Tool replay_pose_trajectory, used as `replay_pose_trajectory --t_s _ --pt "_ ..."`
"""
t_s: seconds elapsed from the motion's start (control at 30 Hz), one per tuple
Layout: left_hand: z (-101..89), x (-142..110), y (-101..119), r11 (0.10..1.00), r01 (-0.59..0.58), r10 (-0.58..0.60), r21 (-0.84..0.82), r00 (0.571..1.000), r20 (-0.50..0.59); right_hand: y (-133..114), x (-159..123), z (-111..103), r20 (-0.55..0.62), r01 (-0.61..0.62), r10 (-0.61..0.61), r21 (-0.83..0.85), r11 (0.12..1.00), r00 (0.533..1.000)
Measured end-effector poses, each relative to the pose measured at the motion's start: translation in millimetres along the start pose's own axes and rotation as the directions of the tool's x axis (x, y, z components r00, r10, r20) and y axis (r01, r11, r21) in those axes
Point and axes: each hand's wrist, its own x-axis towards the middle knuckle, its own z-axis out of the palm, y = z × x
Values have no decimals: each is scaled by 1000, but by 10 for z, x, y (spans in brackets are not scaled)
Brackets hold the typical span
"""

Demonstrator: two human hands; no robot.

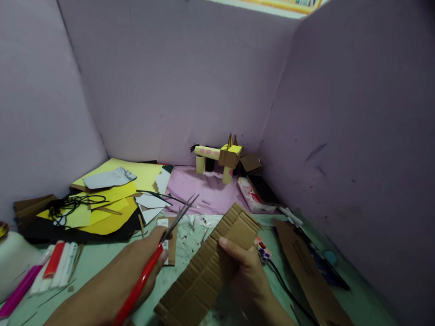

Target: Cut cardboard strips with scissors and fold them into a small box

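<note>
My left hand (pixel 145 257) is closed around a pair of scissors (pixel 157 256) with red handles. Their metal blades point up and to the right, slightly parted at the tips, and do not touch the cardboard. My right hand (pixel 242 264) grips a creased strip of brown corrugated cardboard (pixel 205 275), thumb on top and the other fingers mostly hidden beneath. The strip slants from lower left to upper right above the table. Below the blades, a smaller cardboard piece (pixel 172 255) with a white label lies flat.
A yellow spotted animal figure (pixel 211 153) with a cardboard head stands at the back. Yellow and black paper sheets (pixel 114 217) and tangled black cord (pixel 72 204) lie left, near markers (pixel 58 266) and a white jar (pixel 9 266). A long cardboard piece (pixel 311 275) lies right. Purple panels (pixel 191 77) enclose the table.
</note>
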Motion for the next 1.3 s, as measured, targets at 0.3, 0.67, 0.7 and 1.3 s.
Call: replay_pose_trajectory --t_s 0.3,0.67,0.7,1.3 --pt "63 68 150 895 72 -78 -441 997 4 -45 -87 62 147 -232 236 -49 972 961" --pt "10 224 -144 935 345 -356 -88 913 -198 -1 -126 67 236 -308 361 -232 923 902" --pt "-6 233 -195 925 379 -374 -22 899 -226 12 -110 44 216 -296 350 -245 923 912" --pt "179 216 -180 880 296 -352 -372 931 -93 193 -77 26 192 -323 379 -269 907 905"
